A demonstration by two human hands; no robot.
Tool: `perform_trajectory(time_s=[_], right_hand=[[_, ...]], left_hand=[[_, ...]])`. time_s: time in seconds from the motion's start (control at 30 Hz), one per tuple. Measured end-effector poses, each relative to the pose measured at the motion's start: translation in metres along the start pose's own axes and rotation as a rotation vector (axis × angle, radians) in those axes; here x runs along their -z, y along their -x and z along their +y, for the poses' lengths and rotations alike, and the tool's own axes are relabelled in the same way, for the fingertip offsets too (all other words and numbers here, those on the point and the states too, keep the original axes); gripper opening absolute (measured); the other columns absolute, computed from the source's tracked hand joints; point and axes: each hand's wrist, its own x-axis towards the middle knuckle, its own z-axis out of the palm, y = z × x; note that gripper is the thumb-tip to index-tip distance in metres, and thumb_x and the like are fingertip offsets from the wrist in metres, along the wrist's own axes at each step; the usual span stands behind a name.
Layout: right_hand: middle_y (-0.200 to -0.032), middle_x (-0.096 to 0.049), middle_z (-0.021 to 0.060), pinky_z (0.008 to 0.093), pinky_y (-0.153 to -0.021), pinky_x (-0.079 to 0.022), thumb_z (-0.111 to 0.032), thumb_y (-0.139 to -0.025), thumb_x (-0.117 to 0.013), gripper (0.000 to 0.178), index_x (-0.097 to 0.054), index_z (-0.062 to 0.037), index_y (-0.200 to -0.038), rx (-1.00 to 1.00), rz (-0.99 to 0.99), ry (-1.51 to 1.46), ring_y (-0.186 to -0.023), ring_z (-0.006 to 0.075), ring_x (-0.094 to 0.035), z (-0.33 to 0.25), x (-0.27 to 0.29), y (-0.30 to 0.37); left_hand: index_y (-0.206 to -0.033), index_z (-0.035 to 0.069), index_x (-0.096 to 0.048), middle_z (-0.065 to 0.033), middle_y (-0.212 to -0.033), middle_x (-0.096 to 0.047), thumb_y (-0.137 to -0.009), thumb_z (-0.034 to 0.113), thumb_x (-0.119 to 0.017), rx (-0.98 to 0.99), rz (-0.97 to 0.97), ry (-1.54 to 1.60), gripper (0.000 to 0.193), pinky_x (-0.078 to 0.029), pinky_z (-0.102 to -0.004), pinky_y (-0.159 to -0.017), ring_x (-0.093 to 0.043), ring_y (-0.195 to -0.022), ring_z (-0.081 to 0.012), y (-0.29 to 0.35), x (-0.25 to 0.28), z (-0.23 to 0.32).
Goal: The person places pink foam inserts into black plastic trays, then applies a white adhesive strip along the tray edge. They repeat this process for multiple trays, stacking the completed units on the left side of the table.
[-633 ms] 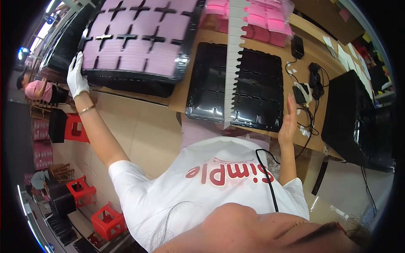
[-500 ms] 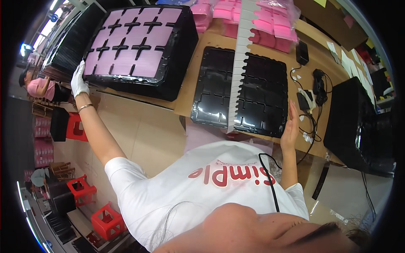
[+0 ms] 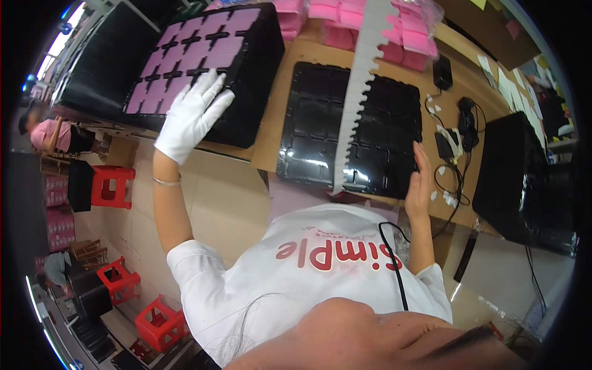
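Head view shows left hand [image 3: 190, 118] open near pink-filled black stack [image 3: 213, 57], right hand [image 3: 418, 186] open beside a glossy black tray [image 3: 385, 129].

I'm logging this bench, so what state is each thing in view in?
Tray stack: pink pieces filling its top
Black tray: lying flat
Toothed strip: slanting across the view
Pink packs: bagged
Cables: loosely looped
Left hand: gloved, open, at stack's near edge
Right hand: bare, open, beside black tray

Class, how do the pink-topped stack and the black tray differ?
The stack stands tall; the tray lies low. Pink pieces top the stack; the tray shows glossy black. The left hand is over the stack; the right hand is beside the tray. Both are black and gridded.
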Motion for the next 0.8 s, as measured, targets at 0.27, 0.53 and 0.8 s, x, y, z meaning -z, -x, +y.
perform_trajectory(time_s=[0.27, 0.53, 0.8], right_hand=[[-0.099, -0.070, 0.0061, 0.0237, -0.076, -0.050, -0.008, -0.092, -0.062, 0.023, -0.063, -0.0008, -0.114, -0.361, -0.310, -0.352, -0.088, 0.0110, -0.065, -0.016, -0.065, -0.009], [-0.081, -0.066, -0.0004, 0.0177, -0.064, -0.045, -0.006, -0.084, -0.073, 0.012, -0.068, -0.0009, -0.093, -0.567, -0.264, -0.564, -0.068, 0.0020, -0.054, -0.025, -0.106, 0.014], [-0.087, -0.063, 0.0051, 0.0266, -0.068, -0.048, -0.004, -0.077, -0.075, 0.012, -0.068, -0.0063, -0.086, 0.205, -0.113, -0.203, -0.081, 0.0135, -0.059, -0.049, -0.113, -0.015]], left_hand=[[-0.109, 0.001, -0.067, -0.0042, -0.091, -0.070, -0.085, 0.015, -0.073, 0.533, -0.127, 1.102, 0.028, -0.047, -0.0194, -0.059, -0.056, -0.066, -0.0031, 0.020, -0.063, 0.192], [-0.094, 0.001, -0.065, -0.0057, -0.088, -0.069, -0.091, 0.015, -0.068, 0.912, 0.062, 1.504, 0.015, -0.049, -0.0202, -0.063, -0.060, -0.068, -0.0062, 0.025, -0.108, 0.209], [-0.093, 0.000, -0.060, -0.0056, -0.085, -0.067, -0.092, 0.017, -0.067, 0.979, 0.312, 1.480, 0.018, -0.050, -0.0203, -0.063, -0.061, -0.069, -0.0075, 0.029, -0.124, 0.182]])
